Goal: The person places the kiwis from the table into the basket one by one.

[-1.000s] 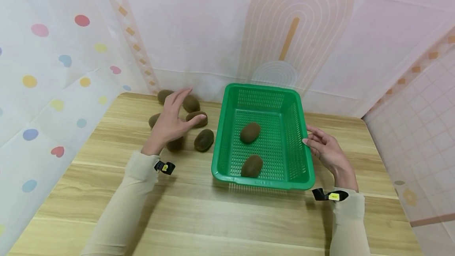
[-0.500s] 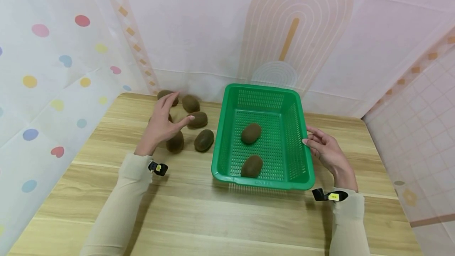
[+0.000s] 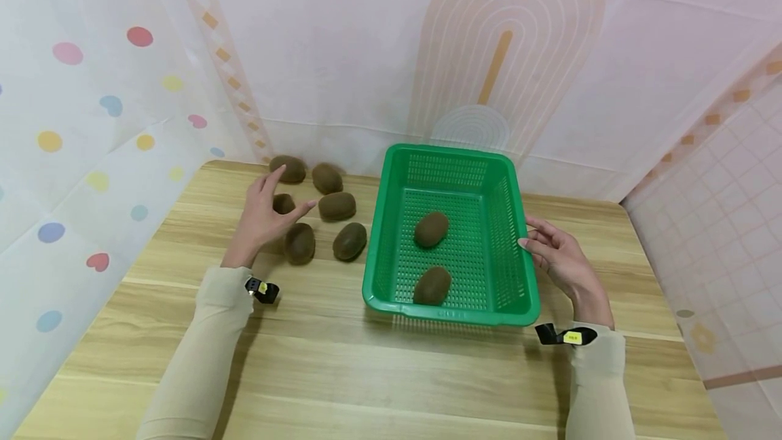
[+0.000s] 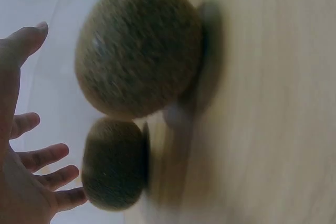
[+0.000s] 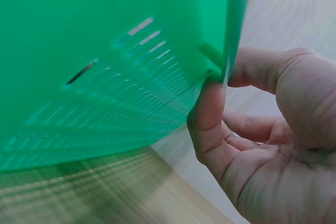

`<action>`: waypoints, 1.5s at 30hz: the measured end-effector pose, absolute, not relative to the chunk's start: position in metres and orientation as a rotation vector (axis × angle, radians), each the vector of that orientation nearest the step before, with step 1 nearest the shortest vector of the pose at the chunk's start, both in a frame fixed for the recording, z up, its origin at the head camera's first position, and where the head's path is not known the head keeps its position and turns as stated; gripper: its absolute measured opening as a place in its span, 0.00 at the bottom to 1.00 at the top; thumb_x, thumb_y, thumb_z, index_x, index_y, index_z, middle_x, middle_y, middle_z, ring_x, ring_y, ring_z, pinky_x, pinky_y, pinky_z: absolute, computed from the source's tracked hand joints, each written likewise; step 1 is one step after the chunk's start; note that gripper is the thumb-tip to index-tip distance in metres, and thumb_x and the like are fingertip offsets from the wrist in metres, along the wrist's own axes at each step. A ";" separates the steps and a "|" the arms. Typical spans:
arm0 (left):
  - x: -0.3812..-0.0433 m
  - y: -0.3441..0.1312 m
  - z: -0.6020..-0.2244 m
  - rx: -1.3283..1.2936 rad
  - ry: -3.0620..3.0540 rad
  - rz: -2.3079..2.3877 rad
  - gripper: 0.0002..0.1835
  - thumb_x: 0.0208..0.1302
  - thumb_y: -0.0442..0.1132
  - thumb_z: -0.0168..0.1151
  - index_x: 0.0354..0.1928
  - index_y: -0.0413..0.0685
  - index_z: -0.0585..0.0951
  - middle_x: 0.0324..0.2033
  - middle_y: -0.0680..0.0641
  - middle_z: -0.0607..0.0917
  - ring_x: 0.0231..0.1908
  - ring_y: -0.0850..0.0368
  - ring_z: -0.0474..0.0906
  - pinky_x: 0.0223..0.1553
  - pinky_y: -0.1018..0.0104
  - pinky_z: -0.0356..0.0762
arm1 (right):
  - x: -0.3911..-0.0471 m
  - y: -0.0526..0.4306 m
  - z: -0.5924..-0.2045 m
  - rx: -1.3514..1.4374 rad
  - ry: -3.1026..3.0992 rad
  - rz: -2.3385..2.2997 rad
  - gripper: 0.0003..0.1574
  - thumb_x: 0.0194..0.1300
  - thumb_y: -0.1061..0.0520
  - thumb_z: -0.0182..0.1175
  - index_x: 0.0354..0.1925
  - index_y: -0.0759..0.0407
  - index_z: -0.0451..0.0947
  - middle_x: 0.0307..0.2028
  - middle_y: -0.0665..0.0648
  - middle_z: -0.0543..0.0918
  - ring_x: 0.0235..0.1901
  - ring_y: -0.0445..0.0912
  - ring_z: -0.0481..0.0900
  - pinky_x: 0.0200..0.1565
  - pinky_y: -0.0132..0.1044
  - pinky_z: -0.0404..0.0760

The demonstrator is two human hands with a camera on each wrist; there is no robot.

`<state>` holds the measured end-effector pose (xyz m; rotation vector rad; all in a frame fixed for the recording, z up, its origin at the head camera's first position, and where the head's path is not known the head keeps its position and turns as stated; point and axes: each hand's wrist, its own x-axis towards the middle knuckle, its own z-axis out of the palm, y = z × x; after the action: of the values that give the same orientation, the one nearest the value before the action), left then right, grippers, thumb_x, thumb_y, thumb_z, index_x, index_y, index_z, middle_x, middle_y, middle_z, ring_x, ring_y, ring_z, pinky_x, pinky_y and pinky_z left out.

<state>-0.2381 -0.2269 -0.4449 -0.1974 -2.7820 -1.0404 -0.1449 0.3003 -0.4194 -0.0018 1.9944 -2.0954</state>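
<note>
Left of centre, six kiwis (image 3: 337,206) lay loose, likely firm and light, fuzzy enough to grip round the middle; the left hand (image 3: 259,217) spread among them, holding nothing. Right of centre, the right hand (image 3: 561,258) pinched the green basket (image 3: 452,314) by its edge.

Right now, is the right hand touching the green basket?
Touching. The right wrist view shows it: the right hand pinches the green basket at the rim with its fingers.
</note>
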 end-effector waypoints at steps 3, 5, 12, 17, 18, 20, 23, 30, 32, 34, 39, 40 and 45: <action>-0.239 -0.231 -0.450 -0.172 -2.790 -1.050 0.52 0.51 0.64 0.65 0.73 0.58 0.50 0.68 0.35 0.53 0.68 0.36 0.47 0.60 0.33 0.55 | -0.145 0.301 -0.419 -0.016 1.982 -2.106 0.41 0.63 0.60 0.61 0.69 0.62 0.55 0.43 0.58 0.75 0.40 0.41 0.78 0.42 0.30 0.81; -0.240 -0.235 -0.453 -0.158 -2.791 -1.059 0.52 0.52 0.63 0.65 0.74 0.57 0.50 0.68 0.35 0.54 0.68 0.35 0.48 0.60 0.33 0.55 | -0.145 0.301 -0.419 -0.024 1.976 -2.110 0.41 0.63 0.60 0.61 0.69 0.62 0.55 0.43 0.59 0.75 0.40 0.41 0.78 0.43 0.30 0.81; -0.241 -0.246 -0.465 -0.096 -2.773 -1.088 0.49 0.54 0.60 0.65 0.73 0.54 0.52 0.65 0.33 0.57 0.63 0.35 0.55 0.59 0.36 0.58 | -0.145 0.302 -0.420 -0.007 1.992 -2.092 0.42 0.63 0.59 0.61 0.70 0.62 0.54 0.44 0.57 0.75 0.39 0.40 0.78 0.42 0.29 0.81; -0.241 -0.252 -0.472 -0.085 -2.749 -1.114 0.46 0.56 0.56 0.65 0.72 0.49 0.55 0.62 0.31 0.62 0.61 0.35 0.59 0.59 0.39 0.59 | -0.146 0.302 -0.420 0.001 1.996 -2.088 0.42 0.63 0.58 0.61 0.70 0.62 0.54 0.43 0.56 0.75 0.39 0.39 0.78 0.41 0.29 0.81; -0.241 -0.253 -0.473 -0.080 -2.751 -1.116 0.45 0.56 0.54 0.65 0.72 0.49 0.56 0.61 0.31 0.63 0.60 0.35 0.61 0.59 0.39 0.60 | -0.146 0.302 -0.420 0.001 1.995 -2.090 0.42 0.63 0.58 0.61 0.70 0.62 0.54 0.43 0.56 0.75 0.39 0.39 0.78 0.41 0.29 0.81; -0.240 -0.254 -0.474 -0.073 -2.750 -1.118 0.43 0.57 0.50 0.66 0.70 0.47 0.59 0.59 0.31 0.66 0.58 0.34 0.63 0.58 0.40 0.61 | -0.146 0.302 -0.420 -0.003 1.996 -2.092 0.42 0.63 0.59 0.61 0.70 0.62 0.54 0.43 0.56 0.75 0.39 0.40 0.78 0.42 0.29 0.81; -0.238 -0.256 -0.474 -0.054 -2.757 -1.103 0.37 0.57 0.45 0.66 0.67 0.44 0.64 0.57 0.32 0.69 0.56 0.34 0.65 0.57 0.40 0.63 | -0.146 0.301 -0.420 0.003 2.002 -2.089 0.42 0.63 0.59 0.62 0.70 0.62 0.55 0.43 0.57 0.75 0.40 0.40 0.78 0.42 0.30 0.81; -0.234 -0.258 -0.477 -0.035 -2.759 -1.093 0.32 0.57 0.44 0.67 0.63 0.44 0.71 0.55 0.34 0.71 0.54 0.35 0.68 0.55 0.40 0.66 | -0.146 0.300 -0.421 -0.004 2.010 -2.090 0.41 0.63 0.59 0.61 0.69 0.61 0.56 0.42 0.56 0.76 0.40 0.41 0.78 0.42 0.30 0.81; -0.233 -0.259 -0.479 -0.035 -2.750 -1.097 0.31 0.57 0.45 0.68 0.62 0.45 0.71 0.55 0.35 0.72 0.54 0.36 0.68 0.55 0.40 0.66 | -0.146 0.300 -0.422 -0.008 2.011 -2.088 0.41 0.63 0.59 0.61 0.70 0.61 0.56 0.43 0.57 0.76 0.40 0.41 0.78 0.43 0.30 0.81; -0.233 -0.260 -0.480 -0.041 -2.744 -1.097 0.31 0.56 0.45 0.68 0.61 0.45 0.72 0.55 0.35 0.72 0.54 0.36 0.68 0.55 0.41 0.65 | -0.147 0.300 -0.422 -0.014 2.011 -2.085 0.41 0.63 0.59 0.61 0.70 0.61 0.55 0.43 0.57 0.76 0.40 0.41 0.78 0.43 0.31 0.81; -0.233 -0.260 -0.480 -0.054 -2.736 -1.093 0.31 0.56 0.47 0.69 0.61 0.46 0.73 0.53 0.36 0.73 0.54 0.37 0.69 0.55 0.41 0.65 | -0.146 0.301 -0.423 -0.032 2.016 -2.083 0.42 0.64 0.59 0.60 0.70 0.62 0.54 0.43 0.59 0.75 0.39 0.41 0.78 0.43 0.31 0.81; -0.233 -0.259 -0.480 -0.054 -2.738 -1.091 0.31 0.56 0.47 0.68 0.61 0.46 0.73 0.53 0.36 0.74 0.54 0.37 0.69 0.55 0.41 0.65 | -0.146 0.301 -0.423 -0.034 2.015 -2.084 0.42 0.64 0.59 0.60 0.70 0.62 0.53 0.43 0.59 0.75 0.39 0.41 0.78 0.43 0.31 0.81; -0.233 -0.258 -0.477 -0.044 -2.744 -1.097 0.31 0.56 0.47 0.68 0.62 0.46 0.73 0.54 0.36 0.74 0.54 0.37 0.69 0.55 0.41 0.66 | -0.146 0.301 -0.421 -0.031 2.014 -2.087 0.42 0.64 0.59 0.60 0.70 0.62 0.53 0.43 0.59 0.75 0.39 0.42 0.79 0.42 0.31 0.81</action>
<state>-0.2332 -0.2578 -0.4766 -0.0438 -2.7444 -1.0967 -0.1459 0.3006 -0.4212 -0.0312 2.0136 -2.0875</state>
